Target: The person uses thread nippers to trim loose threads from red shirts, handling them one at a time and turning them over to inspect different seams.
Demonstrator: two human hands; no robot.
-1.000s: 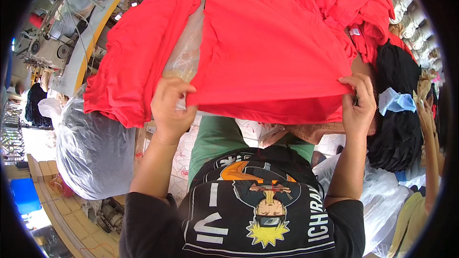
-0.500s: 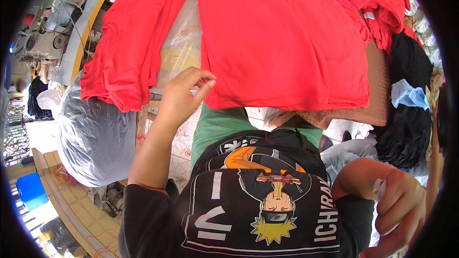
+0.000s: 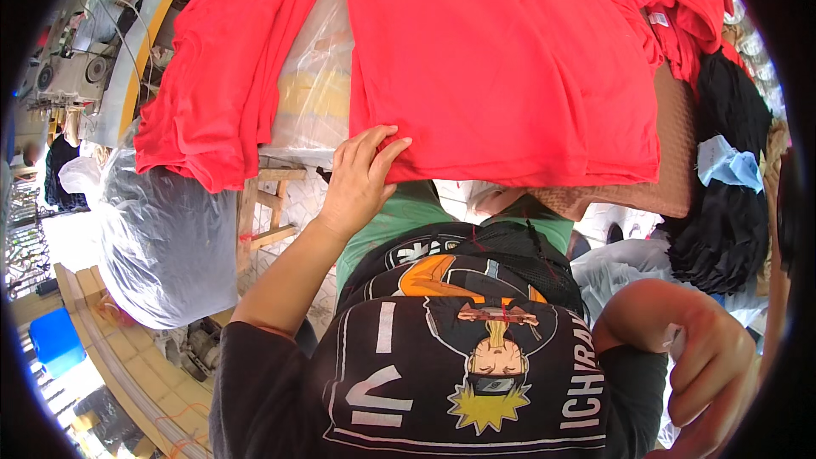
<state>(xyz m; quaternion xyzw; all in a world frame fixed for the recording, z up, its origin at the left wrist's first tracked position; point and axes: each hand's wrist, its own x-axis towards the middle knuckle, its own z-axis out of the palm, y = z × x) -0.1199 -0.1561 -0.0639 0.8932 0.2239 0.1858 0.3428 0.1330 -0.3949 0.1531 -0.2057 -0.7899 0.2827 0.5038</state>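
red garment point(image 3: 501, 68) lies flat on the desk point(image 3: 310, 123), filling the 12 o'clock part of the view, near hem running about level just above the person's chest. left hand point(image 3: 361, 178) rests on the hem's lower left corner, fingers point(image 3: 374, 149) straight and close together, laid on top of the cloth with the thumb underneath at the edge, so a loose flat pinch on the fabric. right hand point(image 3: 710, 365) is off the cloth, down at 4 o'clock beside the black printed shirt point(image 3: 459, 348), fingers curled inward, holding nothing visible; well apart from the garment. second red pile point(image 3: 217, 76) at 10 o'clock, draped over the desk's left edge, with clear plastic sheeting point(image 3: 314, 76) showing between it and the flat garment. more crumpled red cloth point(image 3: 680, 8) at 1 o'clock. black fabric stack point(image 3: 722, 195) at 3 o'clock with a light blue scrap point(image 3: 727, 161) on it. big translucent plastic bag point(image 3: 161, 238) on the floor at 8 o'clock. sewing machine point(image 3: 81, 64) at 10 o'clock near the rim.
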